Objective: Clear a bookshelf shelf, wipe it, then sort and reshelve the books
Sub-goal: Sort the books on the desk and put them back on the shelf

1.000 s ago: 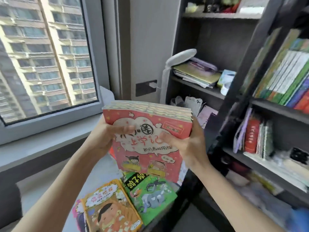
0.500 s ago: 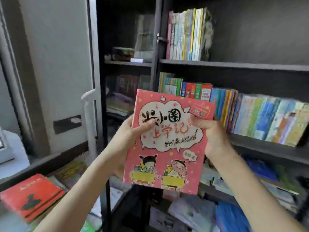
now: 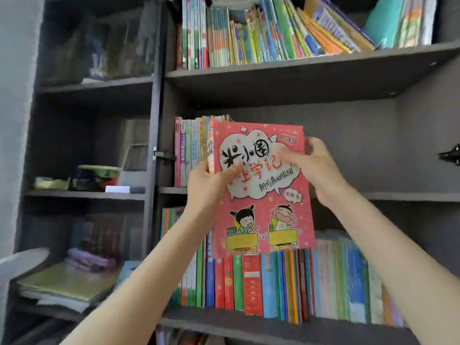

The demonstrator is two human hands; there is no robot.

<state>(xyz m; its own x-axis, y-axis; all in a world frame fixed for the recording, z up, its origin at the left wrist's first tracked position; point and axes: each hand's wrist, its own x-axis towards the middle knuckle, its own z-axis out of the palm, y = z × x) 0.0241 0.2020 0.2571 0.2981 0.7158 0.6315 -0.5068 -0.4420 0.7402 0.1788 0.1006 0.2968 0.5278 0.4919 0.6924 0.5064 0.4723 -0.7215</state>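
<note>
- The dark bookshelf [image 3: 159, 95] fills the view.
- Its middle shelf [image 3: 398, 196] carries a short row of books [image 3: 189, 150] standing at the left end.
- The pink book [image 3: 261, 220] is upright in front of that shelf, beside the row, cover outward.
- The left hand [image 3: 209, 185] grips its left edge, thumb on the cover.
- The right hand [image 3: 316, 165], blurred, clasps the right edge.

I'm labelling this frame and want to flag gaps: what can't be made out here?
Head view only.
Hidden: whether more books sit behind the pink book; its cover blocks them.
Blurred: the right hand, so its grip is unclear.
Cut off: the top-shelf books, by the upper edge.
Dark, blurry: the left compartment items.
</note>
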